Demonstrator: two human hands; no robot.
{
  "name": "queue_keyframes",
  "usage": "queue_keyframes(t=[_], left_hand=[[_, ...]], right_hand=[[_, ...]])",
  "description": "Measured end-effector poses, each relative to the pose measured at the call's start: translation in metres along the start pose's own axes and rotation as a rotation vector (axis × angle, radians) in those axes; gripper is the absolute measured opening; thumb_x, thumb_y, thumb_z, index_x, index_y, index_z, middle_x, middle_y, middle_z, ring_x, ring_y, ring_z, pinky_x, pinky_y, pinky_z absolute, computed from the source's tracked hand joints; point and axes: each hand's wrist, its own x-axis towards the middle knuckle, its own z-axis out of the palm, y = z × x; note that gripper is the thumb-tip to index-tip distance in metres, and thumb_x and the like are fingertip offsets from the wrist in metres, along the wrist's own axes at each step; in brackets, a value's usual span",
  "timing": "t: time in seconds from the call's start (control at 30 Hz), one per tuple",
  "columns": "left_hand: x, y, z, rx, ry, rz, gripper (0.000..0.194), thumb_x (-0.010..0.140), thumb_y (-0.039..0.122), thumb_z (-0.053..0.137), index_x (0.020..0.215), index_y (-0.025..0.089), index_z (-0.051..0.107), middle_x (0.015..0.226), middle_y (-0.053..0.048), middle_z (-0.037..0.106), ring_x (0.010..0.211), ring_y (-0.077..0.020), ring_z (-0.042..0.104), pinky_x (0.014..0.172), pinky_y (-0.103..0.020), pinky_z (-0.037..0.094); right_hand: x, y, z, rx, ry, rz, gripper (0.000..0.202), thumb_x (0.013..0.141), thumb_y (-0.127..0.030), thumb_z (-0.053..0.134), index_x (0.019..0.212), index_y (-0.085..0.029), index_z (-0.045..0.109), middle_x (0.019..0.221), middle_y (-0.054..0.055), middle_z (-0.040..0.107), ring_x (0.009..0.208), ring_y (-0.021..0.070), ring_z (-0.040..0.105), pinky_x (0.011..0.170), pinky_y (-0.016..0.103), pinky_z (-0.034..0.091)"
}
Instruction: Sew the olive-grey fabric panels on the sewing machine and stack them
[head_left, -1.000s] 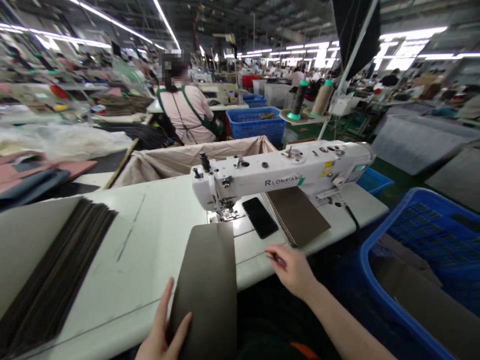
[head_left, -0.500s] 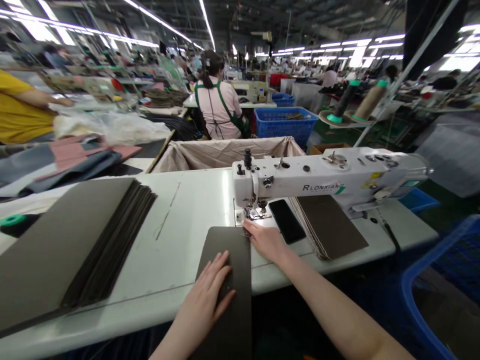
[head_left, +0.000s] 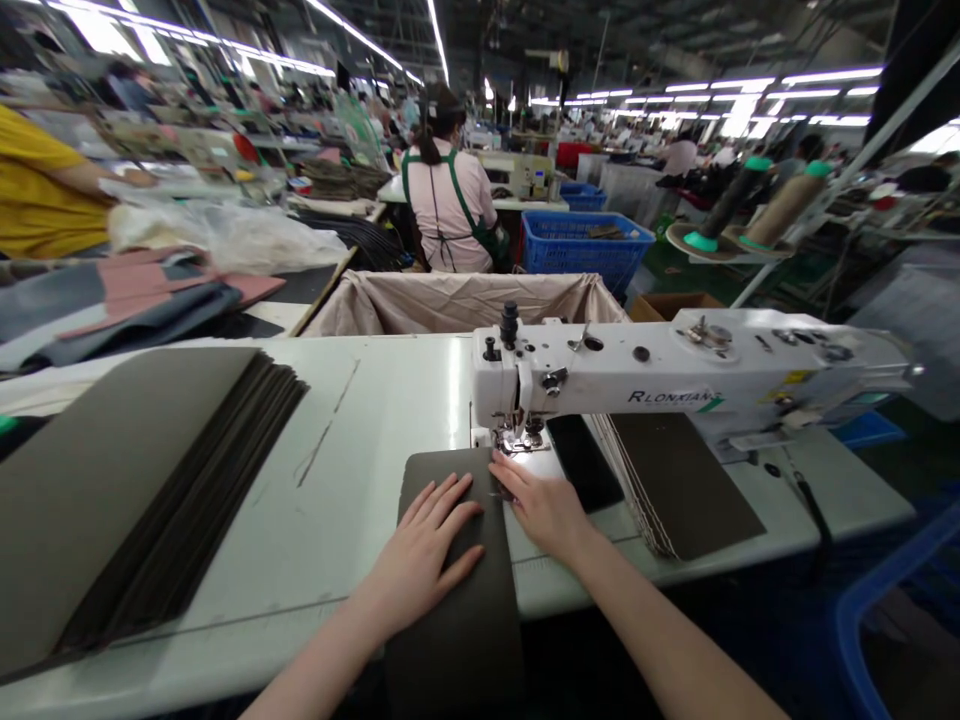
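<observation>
Your left hand (head_left: 427, 545) had slid up to lie flat, fingers spread, on the thin, limp dark panel (head_left: 457, 560), your right hand (head_left: 544, 505) pinning its far edge just short of the sewing machine (head_left: 675, 375) needle on the desk (head_left: 360, 420).

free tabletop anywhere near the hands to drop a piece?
Bare white table between the big stack on the left and the dark piece under both hands. Crowded right of the needle: phone and small stack under the machine arm.

Ceiling strip lights (head_left: 360, 40) glared pretty hard, table (head_left: 390, 400) was evenly lit, edges looked warped, far background stayed soft and smeary.
</observation>
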Motion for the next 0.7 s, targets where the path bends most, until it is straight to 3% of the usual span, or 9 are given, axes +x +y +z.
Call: queue_keyframes(t=[0.2,0.4,0.57,0.7], left_hand=[[0.003,-0.005,0.004,0.009,-0.028,-0.032,0.067,0.094,0.051,0.045,0.151,0.026,0.023,0.156,-0.005,0.028,0.143,-0.0257,0.027,0.117,-0.048,0.025],[0.009,-0.008,0.001,0.037,-0.049,-0.010,0.067,0.094,0.051,0.045,0.152,0.027,0.021,0.156,-0.004,0.028,0.143,-0.0264,0.027,0.116,-0.048,0.027],[0.000,-0.004,0.003,0.062,-0.060,-0.016,0.068,0.094,0.051,0.045,0.153,0.027,0.020,0.157,-0.003,0.025,0.143,-0.0265,0.025,0.117,-0.048,0.025],[-0.010,-0.001,0.003,0.060,-0.065,-0.029,0.069,0.094,0.051,0.045,0.153,0.027,0.018,0.157,-0.002,0.025,0.143,-0.0267,0.026,0.117,-0.048,0.025]], right_hand=[[-0.005,0.004,-0.004,-0.026,-0.016,0.041,0.051,0.091,-0.021,0.043,0.141,-0.027,0.040,0.150,0.000,0.040,0.101,0.0191,0.064,0.078,0.031,0.051],[-0.015,0.004,-0.012,0.014,0.025,0.089,0.042,0.091,-0.022,0.045,0.133,-0.025,0.048,0.133,0.003,0.059,0.094,0.0193,0.065,0.077,0.030,0.049],[0.000,-0.001,-0.008,0.058,0.000,-0.016,0.054,0.093,-0.023,0.043,0.146,-0.029,0.033,0.153,0.002,0.036,0.109,0.0184,0.061,0.084,0.030,0.050],[0.004,0.000,-0.003,0.036,-0.067,0.001,0.055,0.092,-0.026,0.045,0.146,-0.029,0.034,0.152,0.003,0.037,0.106,0.0197,0.062,0.086,0.032,0.050]])
